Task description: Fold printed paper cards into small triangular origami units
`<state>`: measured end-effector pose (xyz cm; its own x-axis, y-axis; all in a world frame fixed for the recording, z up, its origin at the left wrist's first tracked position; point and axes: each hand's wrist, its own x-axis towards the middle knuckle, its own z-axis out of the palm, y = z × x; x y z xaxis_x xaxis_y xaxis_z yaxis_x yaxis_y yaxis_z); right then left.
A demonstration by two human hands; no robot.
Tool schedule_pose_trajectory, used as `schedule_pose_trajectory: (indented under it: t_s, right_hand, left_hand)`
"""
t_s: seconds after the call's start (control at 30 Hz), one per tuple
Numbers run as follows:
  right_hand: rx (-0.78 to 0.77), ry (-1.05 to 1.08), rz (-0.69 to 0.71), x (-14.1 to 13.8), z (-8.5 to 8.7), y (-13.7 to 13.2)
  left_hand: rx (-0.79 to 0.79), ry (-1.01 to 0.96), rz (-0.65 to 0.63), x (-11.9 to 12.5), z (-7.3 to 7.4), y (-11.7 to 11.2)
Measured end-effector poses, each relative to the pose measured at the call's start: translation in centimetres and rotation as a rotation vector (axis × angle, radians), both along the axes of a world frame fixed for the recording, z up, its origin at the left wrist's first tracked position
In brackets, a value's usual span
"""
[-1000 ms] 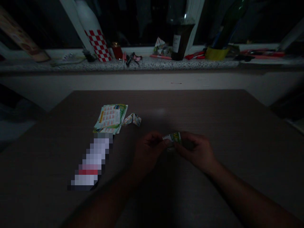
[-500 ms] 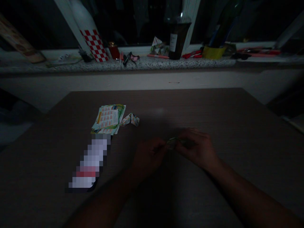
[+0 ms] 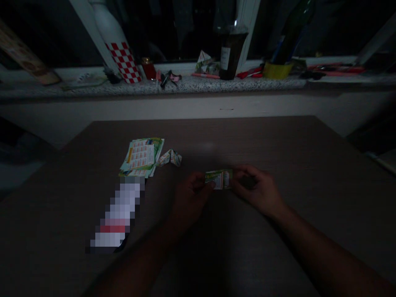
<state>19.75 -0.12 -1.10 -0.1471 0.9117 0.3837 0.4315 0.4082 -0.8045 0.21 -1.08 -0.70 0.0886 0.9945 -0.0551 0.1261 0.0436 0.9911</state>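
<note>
Paper slip (image 3: 219,179) with green print runs lengthwise from my left hand (image 3: 192,197), pinching its left end, to my right hand (image 3: 262,190), touching its right end, grip unclear.

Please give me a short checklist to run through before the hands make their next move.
1. Left hand holding the small printed paper: ok, thumb on its face.
2. Right hand pinching the paper's right edge: cannot tell; its fingertips are at that edge.
3. Folded paper piece away from both hands: ok, beside the leaflet stack.
4. Pixelated phone-like object apart from left hand: ok.
5. Lighting: not ok, the scene is dim.
6. Paper's edges aligned: cannot tell.
</note>
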Motion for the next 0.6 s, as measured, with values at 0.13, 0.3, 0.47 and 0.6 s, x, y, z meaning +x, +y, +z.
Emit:
schedule_pose_trajectory:
  t_s: [0.13, 0.3, 0.47, 0.6]
  right_hand:
    - [-0.049, 0.082, 0.027, -0.3, -0.7, 0.1]
    - [-0.095, 0.2, 0.028, -0.2, -0.9, 0.4]
    - [-0.049, 0.109, 0.037, 0.2, -1.0, 0.6]
    - [-0.021, 0.017, 0.055, 0.2, -1.0, 0.6]
  left_hand:
    - [-0.067, -0.052, 0.009, 0.0, -0.3, 0.1]
    - [-0.041, -0.017, -0.001, -0.1, -0.2, -0.2]
    - [0.275, 0.292, -0.035, -0.7, 0.3, -0.3]
    - [0.525, 0.536, -0.198, -1.5, -0.1, 0.1]
